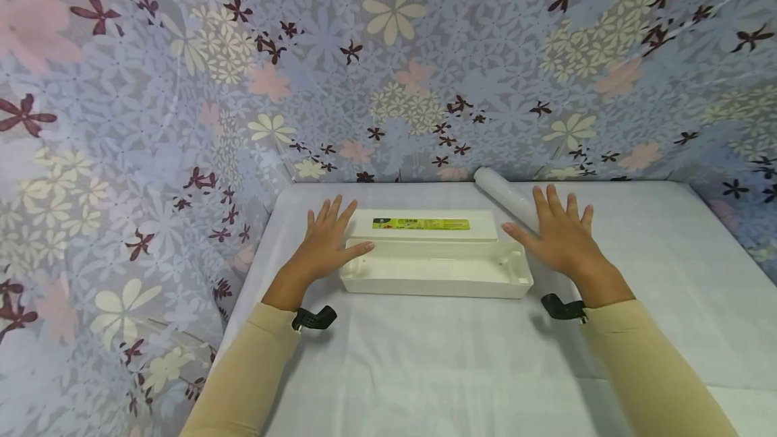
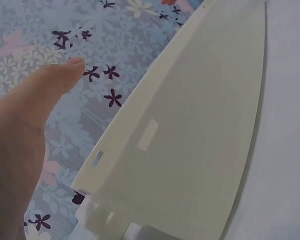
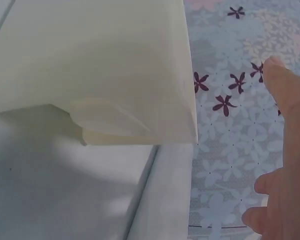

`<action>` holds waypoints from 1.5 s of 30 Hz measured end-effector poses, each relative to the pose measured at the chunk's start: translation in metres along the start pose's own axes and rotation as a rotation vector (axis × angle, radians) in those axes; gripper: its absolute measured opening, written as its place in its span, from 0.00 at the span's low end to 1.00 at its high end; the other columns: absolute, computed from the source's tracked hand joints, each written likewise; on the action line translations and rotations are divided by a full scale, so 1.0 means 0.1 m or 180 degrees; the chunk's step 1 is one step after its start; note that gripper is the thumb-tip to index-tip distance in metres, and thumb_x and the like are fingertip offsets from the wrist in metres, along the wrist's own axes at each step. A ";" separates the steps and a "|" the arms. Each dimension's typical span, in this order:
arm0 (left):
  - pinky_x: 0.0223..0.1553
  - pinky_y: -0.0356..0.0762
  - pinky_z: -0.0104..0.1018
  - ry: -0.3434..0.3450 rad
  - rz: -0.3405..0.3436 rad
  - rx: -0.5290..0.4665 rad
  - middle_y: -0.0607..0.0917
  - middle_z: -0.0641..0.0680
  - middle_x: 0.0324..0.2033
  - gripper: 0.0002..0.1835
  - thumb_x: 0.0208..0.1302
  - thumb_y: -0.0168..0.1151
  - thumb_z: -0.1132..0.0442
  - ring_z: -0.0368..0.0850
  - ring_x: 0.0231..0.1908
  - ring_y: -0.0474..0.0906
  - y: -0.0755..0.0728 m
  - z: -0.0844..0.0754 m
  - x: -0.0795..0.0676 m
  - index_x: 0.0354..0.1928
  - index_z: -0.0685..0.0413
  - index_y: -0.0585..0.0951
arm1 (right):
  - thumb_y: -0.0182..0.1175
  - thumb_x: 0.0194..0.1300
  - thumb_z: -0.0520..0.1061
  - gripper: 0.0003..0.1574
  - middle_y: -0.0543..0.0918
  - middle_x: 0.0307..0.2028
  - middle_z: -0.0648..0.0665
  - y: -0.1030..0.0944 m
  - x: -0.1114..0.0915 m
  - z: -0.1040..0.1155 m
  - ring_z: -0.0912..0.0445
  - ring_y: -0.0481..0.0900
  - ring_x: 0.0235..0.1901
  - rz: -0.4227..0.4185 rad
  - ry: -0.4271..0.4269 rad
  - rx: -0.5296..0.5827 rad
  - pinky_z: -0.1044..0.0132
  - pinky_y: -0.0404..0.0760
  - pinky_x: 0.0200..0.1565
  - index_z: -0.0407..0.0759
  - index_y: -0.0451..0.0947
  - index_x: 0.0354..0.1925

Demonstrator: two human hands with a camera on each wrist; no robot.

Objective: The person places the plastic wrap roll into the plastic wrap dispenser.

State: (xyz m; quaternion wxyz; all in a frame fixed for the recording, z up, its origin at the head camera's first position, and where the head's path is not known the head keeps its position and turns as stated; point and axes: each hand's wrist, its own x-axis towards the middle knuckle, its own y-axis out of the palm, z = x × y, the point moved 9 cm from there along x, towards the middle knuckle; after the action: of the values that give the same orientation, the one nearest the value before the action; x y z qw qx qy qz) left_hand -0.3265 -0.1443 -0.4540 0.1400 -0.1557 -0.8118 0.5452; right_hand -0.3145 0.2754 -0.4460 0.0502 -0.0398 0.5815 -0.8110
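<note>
A long cream plastic box (image 1: pixel 434 287) lies lengthwise on the table with its hollow side up. Directly behind it is its flat lid (image 1: pixel 425 235), bearing a yellow-green label (image 1: pixel 421 224). My left hand (image 1: pixel 322 241) is spread at the box's left end, its thumb overlapping the corner in the head view. Beyond the right end, my right hand (image 1: pixel 561 238) has its fingers spread and holds nothing. A whitish roll (image 1: pixel 505 194), like plastic film, slants behind the right hand, which hides its near end. Both wrist views show the box's outer side (image 2: pixel 190 125) close up.
A white cloth covers the table (image 1: pixel 437 363). Flower-patterned fabric (image 1: pixel 388 86) rises behind the table's back edge and along the left side. Small black devices (image 1: pixel 314 318) sit at both wrists, beside beige sleeves (image 1: pixel 249 369).
</note>
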 end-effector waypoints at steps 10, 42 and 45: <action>0.73 0.27 0.73 -0.0042 -0.0132 -0.0165 0.41 0.60 0.83 0.54 0.70 0.53 0.25 0.64 0.80 0.33 -0.02 0.05 -0.03 0.86 0.45 0.48 | 0.42 0.73 0.82 0.71 0.28 0.79 0.24 -0.07 -0.04 -0.21 0.17 0.22 0.71 -0.0074 0.0134 0.0103 0.20 0.17 0.63 0.36 0.27 0.84; 0.75 0.39 0.71 -0.0089 -0.0464 -0.1257 0.49 0.65 0.82 0.53 0.70 0.64 0.36 0.66 0.80 0.39 0.25 0.26 -0.43 0.85 0.56 0.52 | 0.47 0.72 0.81 0.75 0.41 0.75 0.13 0.16 -0.55 -0.98 0.10 0.40 0.68 -0.0122 0.0697 0.0163 0.16 0.29 0.64 0.23 0.33 0.80; 0.74 0.43 0.72 -0.0091 -0.0474 -0.1356 0.50 0.64 0.82 0.53 0.70 0.65 0.37 0.64 0.80 0.40 0.30 0.26 -0.45 0.84 0.56 0.53 | 0.47 0.73 0.81 0.75 0.41 0.75 0.14 0.18 -0.58 -1.03 0.10 0.41 0.68 -0.0125 0.0720 0.0204 0.15 0.30 0.64 0.23 0.32 0.80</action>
State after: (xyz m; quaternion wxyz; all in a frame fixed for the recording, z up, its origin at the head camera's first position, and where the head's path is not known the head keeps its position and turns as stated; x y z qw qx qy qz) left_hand -0.2929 -0.1741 -0.4939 0.1323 -0.1136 -0.9198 0.3516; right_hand -0.2686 0.3737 -0.4965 -0.0303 0.0422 0.5564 -0.8293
